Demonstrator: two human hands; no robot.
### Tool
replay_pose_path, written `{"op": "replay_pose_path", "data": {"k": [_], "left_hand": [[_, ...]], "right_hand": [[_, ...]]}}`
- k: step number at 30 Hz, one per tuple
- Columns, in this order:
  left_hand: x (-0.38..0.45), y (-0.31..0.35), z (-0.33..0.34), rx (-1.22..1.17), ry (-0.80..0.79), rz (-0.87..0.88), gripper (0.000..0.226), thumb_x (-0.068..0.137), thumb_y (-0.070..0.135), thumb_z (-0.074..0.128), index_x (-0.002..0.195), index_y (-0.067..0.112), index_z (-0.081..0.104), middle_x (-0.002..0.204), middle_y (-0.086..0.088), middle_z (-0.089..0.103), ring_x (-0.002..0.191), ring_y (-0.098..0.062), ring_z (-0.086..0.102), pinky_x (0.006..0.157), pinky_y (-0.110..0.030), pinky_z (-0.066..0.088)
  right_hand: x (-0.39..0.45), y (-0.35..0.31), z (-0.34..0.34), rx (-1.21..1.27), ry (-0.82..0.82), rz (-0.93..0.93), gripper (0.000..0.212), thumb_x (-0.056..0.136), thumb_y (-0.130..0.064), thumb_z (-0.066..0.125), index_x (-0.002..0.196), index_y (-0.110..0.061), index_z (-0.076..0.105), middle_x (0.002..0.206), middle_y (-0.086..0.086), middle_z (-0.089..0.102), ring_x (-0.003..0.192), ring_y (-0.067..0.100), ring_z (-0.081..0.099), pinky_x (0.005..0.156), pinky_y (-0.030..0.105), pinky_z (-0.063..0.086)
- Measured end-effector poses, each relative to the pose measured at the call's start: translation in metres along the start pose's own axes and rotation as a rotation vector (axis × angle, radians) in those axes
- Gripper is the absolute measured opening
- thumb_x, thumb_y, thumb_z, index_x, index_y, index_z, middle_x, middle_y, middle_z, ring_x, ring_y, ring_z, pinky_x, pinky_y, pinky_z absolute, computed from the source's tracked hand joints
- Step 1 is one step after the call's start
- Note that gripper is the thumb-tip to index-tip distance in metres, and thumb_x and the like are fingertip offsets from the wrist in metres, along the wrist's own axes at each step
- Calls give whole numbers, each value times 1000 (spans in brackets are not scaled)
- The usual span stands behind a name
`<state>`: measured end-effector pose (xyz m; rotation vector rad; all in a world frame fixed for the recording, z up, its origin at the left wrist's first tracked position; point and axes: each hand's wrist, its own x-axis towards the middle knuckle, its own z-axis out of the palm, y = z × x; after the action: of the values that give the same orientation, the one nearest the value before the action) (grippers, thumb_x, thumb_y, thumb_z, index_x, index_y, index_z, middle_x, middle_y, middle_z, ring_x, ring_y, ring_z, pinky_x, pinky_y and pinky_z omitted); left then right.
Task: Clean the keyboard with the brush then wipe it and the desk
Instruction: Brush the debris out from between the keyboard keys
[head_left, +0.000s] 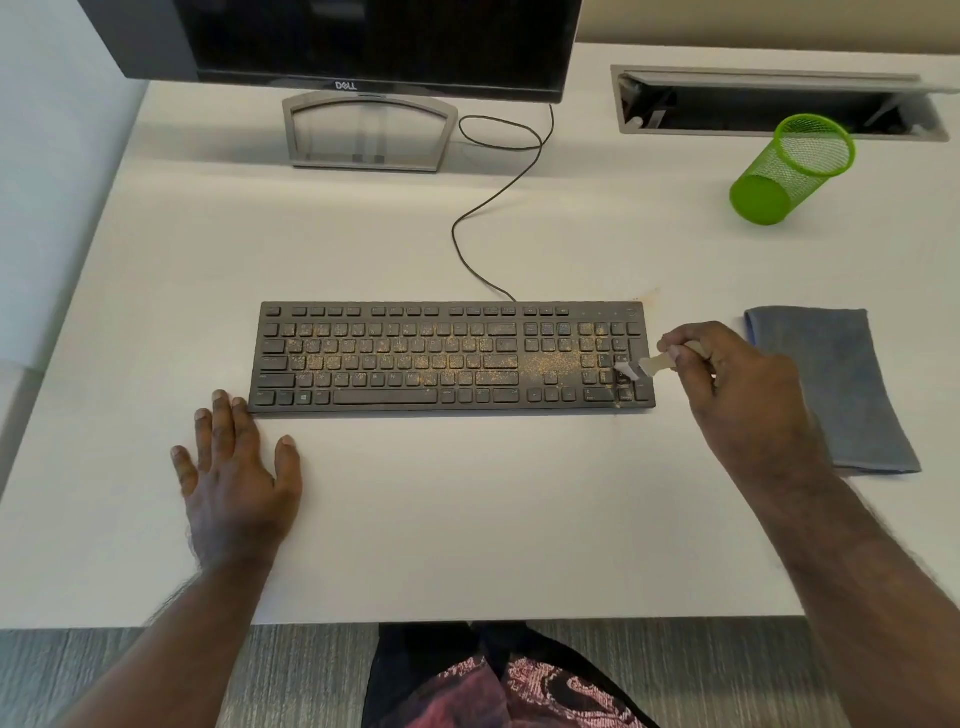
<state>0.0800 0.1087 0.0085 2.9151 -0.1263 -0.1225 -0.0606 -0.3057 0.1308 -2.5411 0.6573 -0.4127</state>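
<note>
A black keyboard (415, 358) lies on the white desk (467, 519), its keys speckled with yellowish crumbs, thickest between the letter keys and the number pad. My right hand (737, 384) grips a small pale-handled brush (654, 365), and the bristles touch the keys at the keyboard's right end. My left hand (234, 467) lies flat on the desk with fingers spread, fingertips at the keyboard's front left corner. A folded grey-blue cloth (836, 384) lies on the desk to the right of my right hand.
A dark monitor (374, 47) on a grey stand (369, 130) is behind the keyboard, whose cable (483, 208) loops across the desk. A green mesh pen cup (789, 171) stands at the back right, before an open cable tray (779, 104). The desk's front edge is near my lap.
</note>
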Motion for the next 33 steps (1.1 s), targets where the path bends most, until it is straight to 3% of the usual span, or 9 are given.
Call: {"op": "replay_pose_path", "data": {"k": [2,8,13,20,27,33], "left_hand": [[0,0,0,4,-2,1,80,95,51,25,162,8,20,171,-6,10,158,-24,6,127,-52,3],[-1,1,-1,2,-1,-3,80,95,51,24,162,7,20,171,-6,10,158,-24,6,127,-51,2],[-1,1,-1,-2,1,-2,80,95,51,24,162,7,20,171,-6,11,158,-24,5,127,-51,2],[0,0,1,2,4,-2,79,95,51,26,161,7,21,171,-7,12,158,-25,7,127,-53,3],[0,0,1,2,6,-2,80,95,51,25,161,7,21,171,-6,12,158,-25,6,127,-52,3],[-1,0,1,-5,9,-7,80,95,51,25,162,8,20,171,-5,11,158,-24,7,127,-51,2]], "right_hand": [[-1,0,-2,-24,-15,71,14,98,-26,53,103,-23,66,89,-6,74,65,16,64,58,29,51],[1,-4,-2,-1,58,75,14,99,-24,52,103,-22,66,87,-3,72,67,22,66,57,36,49],[-3,-5,1,-41,-6,84,16,99,-23,52,106,-22,66,90,-1,73,67,21,63,57,32,49],[-1,-5,1,22,54,116,16,98,-25,50,105,-23,65,91,-3,73,75,20,68,62,39,55],[-6,1,0,-16,-37,107,15,98,-24,50,105,-26,63,91,-6,73,75,20,67,63,40,55],[-5,-1,-1,49,54,52,18,100,-23,49,107,-22,65,94,-4,72,74,19,67,61,35,49]]}}
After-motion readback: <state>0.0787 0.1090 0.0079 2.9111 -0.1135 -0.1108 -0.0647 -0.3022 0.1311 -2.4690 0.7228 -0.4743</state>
